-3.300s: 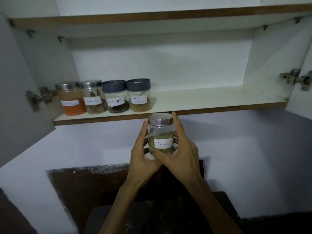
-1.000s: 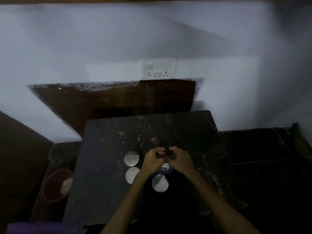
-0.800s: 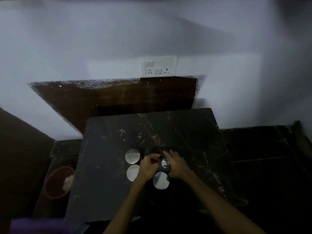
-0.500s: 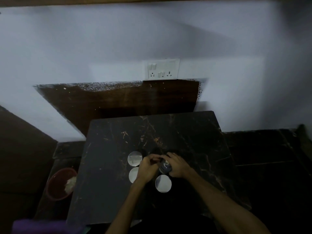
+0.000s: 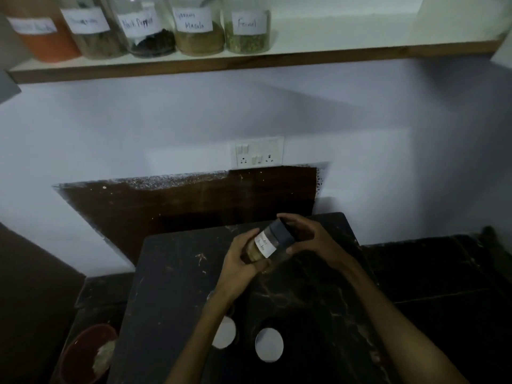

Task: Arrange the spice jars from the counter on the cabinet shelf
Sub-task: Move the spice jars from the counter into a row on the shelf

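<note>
Shelf (image 5: 360, 49): five jars in a row fill the left part, from the orange-filled jar (image 5: 41, 31) at the far left to the Fennel jar (image 5: 247, 26). Right of the Fennel jar the board lies bare up to the cabinet side wall. Wall between counter and shelf: flat, only a switch plate (image 5: 259, 151) (flush). Counter (image 5: 171, 286): two silver-lidded jars (image 5: 269, 344) stand near, under the forearms; far half open.

Glossy marble counter (image 5: 177, 286); clear jar (image 5: 270, 245), paper label (image 5: 264, 244).
</note>
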